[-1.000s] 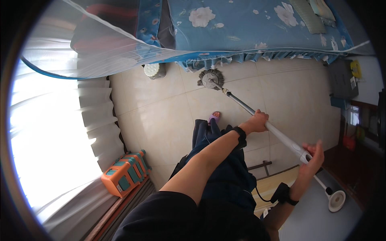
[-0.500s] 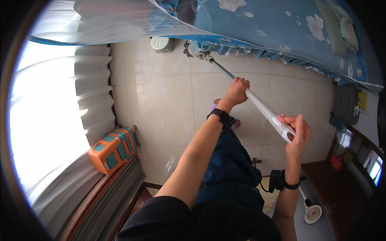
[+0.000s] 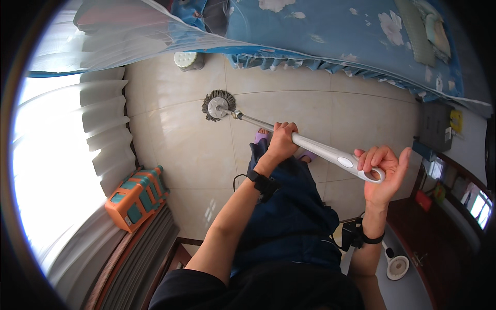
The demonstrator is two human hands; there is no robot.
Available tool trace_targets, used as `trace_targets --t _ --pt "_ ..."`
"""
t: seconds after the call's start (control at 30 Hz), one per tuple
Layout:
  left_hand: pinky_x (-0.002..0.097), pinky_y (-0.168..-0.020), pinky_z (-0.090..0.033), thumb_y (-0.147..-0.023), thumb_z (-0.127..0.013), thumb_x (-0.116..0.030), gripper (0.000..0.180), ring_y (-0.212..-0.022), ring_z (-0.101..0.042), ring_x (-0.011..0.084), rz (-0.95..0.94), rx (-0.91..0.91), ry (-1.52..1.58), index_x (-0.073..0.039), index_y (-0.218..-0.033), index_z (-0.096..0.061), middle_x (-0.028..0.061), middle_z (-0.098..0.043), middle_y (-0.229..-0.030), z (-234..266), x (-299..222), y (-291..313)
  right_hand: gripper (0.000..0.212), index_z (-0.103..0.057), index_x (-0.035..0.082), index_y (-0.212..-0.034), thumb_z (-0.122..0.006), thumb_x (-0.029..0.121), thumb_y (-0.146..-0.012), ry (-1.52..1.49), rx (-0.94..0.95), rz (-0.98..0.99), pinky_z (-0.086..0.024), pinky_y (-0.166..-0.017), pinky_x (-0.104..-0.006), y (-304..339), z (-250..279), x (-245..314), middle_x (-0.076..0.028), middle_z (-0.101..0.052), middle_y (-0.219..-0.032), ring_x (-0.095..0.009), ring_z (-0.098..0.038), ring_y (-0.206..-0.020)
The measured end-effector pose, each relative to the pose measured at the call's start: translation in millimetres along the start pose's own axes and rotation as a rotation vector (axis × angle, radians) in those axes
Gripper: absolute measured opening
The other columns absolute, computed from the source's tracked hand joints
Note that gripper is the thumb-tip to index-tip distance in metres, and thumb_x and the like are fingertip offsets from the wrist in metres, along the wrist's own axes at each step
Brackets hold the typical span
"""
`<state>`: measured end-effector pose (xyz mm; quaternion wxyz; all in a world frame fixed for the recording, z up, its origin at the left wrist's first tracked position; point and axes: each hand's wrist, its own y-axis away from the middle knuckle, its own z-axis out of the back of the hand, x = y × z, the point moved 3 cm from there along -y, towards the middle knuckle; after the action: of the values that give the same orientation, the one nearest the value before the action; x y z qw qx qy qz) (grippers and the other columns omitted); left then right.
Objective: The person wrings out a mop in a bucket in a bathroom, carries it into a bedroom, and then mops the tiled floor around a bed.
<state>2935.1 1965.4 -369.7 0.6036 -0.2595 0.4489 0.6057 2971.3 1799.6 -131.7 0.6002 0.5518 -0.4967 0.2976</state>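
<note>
A mop (image 3: pixel 326 151) with a long white and metal handle slants across the middle of the view. Its round head, ringed with grey strands, rests on the tiled floor (image 3: pixel 181 129) in front of my feet. My left hand (image 3: pixel 283 142) is closed around the shaft about halfway along. At the upper end, my right hand (image 3: pixel 383 168) has its fingers curled over the grip beside the loop, with the thumb sticking out away from it. Purple slippers (image 3: pixel 262 136) are on my feet, partly hidden by my left arm and trousers.
A bed (image 3: pixel 315 31) with a blue floral cover and frilled skirt spans the far side, under netting. Near its edge stands a pale stool (image 3: pixel 189 61). An orange and green case (image 3: pixel 135 199) lies at left by the curtain (image 3: pixel 106 116). Dark wooden furniture (image 3: pixel 431 237) stands at right.
The mop head has come out from beside the bed skirt, toward me and to the left. My left hand moved nearer and left; my right thumb now points outward.
</note>
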Motion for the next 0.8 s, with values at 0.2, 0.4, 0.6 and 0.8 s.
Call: trace_targets --t 0.2,0.4,0.6,0.8 --pt "0.0382 -0.081 -0.040 -0.064 -0.067 -0.009 0.017 -0.085 -0.050 0.0328 -0.073 -0.026 -0.028 -0.007 -0.078 -0.056 0.0103 -0.058 -0.080 -60 -32 -29 0.057 -0.033 0.012 -0.056 -0.023 0.049 -0.098 -0.130 0.096 0.071 -0.040 -0.070 -0.0332 -19 89 -1 0.000 -0.033 -0.046 -0.013 -0.035 -0.047" --pt "0.0392 -0.079 -0.042 -0.063 -0.069 -0.012 0.018 -0.086 -0.050 0.0332 -0.151 0.137 -0.019 -0.008 -0.077 -0.058 0.0104 -0.058 -0.080 -184 -117 -68 0.054 -0.029 0.014 -0.056 -0.030 0.049 -0.097 -0.183 -0.096 0.166 -0.038 -0.067 -0.0313 -27 224 37 0.002 -0.026 -0.047 -0.011 -0.030 -0.046" --pt "0.0387 -0.078 -0.042 -0.064 -0.071 -0.016 0.019 -0.087 -0.050 0.0325 -0.395 0.367 0.027 -0.009 -0.077 -0.059 0.0105 -0.060 -0.082 -361 -228 -96 0.052 -0.028 0.015 -0.056 -0.035 0.045 -0.097 -0.242 -0.429 0.310 -0.035 -0.064 -0.0285 -3 392 72 0.002 -0.025 -0.048 -0.009 -0.024 -0.045" --pt "0.0371 -0.084 -0.038 -0.066 -0.076 -0.023 0.026 -0.088 -0.050 0.0297 -0.627 0.675 0.061 -0.010 -0.080 -0.058 0.0100 -0.057 -0.080 -513 -302 -88 0.048 -0.024 0.016 -0.057 -0.034 0.037 -0.099 -0.113 -0.799 0.417 -0.034 -0.062 -0.0260 39 502 78 0.002 -0.023 -0.050 -0.008 -0.022 -0.047"
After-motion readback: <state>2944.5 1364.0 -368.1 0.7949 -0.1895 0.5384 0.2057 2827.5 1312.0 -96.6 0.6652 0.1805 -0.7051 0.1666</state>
